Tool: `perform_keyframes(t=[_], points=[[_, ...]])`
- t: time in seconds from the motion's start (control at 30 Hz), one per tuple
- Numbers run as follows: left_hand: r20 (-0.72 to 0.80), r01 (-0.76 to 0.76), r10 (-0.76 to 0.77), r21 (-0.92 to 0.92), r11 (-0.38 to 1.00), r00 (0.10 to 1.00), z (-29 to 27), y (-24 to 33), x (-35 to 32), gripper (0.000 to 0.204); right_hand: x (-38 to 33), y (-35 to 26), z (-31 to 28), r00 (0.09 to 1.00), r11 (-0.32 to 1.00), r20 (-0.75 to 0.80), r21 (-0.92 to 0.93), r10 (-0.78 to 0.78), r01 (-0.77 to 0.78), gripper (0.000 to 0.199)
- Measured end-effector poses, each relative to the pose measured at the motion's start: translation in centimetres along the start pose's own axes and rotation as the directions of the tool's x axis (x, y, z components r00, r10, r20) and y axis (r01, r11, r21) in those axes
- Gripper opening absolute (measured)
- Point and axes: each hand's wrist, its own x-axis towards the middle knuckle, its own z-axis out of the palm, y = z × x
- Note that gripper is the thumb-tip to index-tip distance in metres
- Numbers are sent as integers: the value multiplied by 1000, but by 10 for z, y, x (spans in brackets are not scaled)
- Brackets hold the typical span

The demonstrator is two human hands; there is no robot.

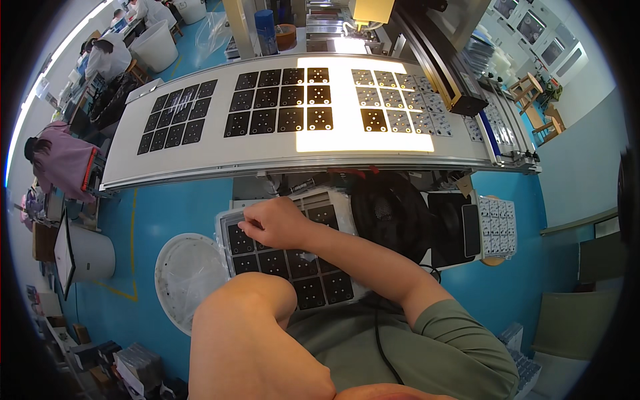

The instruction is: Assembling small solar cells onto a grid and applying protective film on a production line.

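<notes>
My right hand point(275, 223) reaches across to the far left corner of a clear plastic tray point(224, 243) in front of me. Its fingers are curled together over a black square plate point(241, 241); whatever is in the pinch is too small to make out. Several more black plates with small holes, such as one plate point(309, 292), lie in rows in the tray. A small crumpled clear scrap point(307, 257) rests among them, near my right forearm. My left arm point(250, 327) is bent close at the lower left, and its hand does not show.
Beyond the tray runs a white conveyor point(220, 157) carrying grids of black plates, brightly lit at its right part. A round white bin point(160, 280) stands left of the tray. A black fan-like object point(390, 213) and a stacked tray point(499, 227) are to the right. Co-workers sit far left.
</notes>
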Motion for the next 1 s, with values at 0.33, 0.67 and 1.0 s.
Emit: perform_keyframes(t=[0.33,0.67,1.0], points=[[37,81,-80,-26,996,996,-19,-1,11,21,-1,0,0,1000,1000,6,5,8,-8,33],[53,106,-104,-36,994,993,-12,1,10,23,1,-1,3,1000,1000,-1,7,-13,13,31],[105,28,-33,45,999,994,-19,-3,11,25,0,2,3,1000,1000,-1,-5,-11,11,30]])
